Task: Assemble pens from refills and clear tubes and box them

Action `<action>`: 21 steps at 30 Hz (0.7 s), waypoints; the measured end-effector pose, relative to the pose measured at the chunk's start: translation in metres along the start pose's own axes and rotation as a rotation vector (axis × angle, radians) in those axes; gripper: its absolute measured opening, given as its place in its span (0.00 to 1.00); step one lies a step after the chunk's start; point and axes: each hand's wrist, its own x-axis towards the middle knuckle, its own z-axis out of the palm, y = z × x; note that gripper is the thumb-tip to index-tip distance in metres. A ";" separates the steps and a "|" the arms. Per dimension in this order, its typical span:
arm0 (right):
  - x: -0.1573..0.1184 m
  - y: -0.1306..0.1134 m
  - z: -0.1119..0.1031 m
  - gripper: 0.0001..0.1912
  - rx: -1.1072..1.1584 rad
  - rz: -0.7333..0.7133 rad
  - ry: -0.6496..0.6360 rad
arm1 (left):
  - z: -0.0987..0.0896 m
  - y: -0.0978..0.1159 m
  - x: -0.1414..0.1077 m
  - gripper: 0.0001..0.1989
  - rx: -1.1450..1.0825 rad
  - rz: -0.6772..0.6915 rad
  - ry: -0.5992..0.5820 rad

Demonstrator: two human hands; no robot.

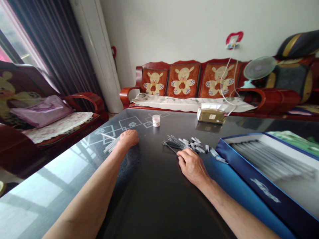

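Observation:
On the left of the dark table my left hand (128,137) is closed, knuckles up, beside a bunch of clear pen barrels (111,145). The barrels' near ends run up to the hand, and its fingertips are hidden. Closer to the middle, my right hand (191,163) pinches the end of a thin dark pen refill (170,148). Just beyond it lies a pile of refills (175,142) with metal tips. Several clear-and-black pen caps (196,144) are scattered beside that pile, some reaching toward the blue box.
A blue open box (251,177) at the right holds a row of clear pens (274,159). Farther back stand a small white round container (156,120) and a tissue box (211,114). Beyond the table are a wooden sofa (128,94) and a fan (259,68).

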 end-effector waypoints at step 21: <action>0.002 0.006 0.005 0.08 0.000 0.104 0.044 | 0.004 0.044 -0.029 0.14 -0.011 0.721 -0.168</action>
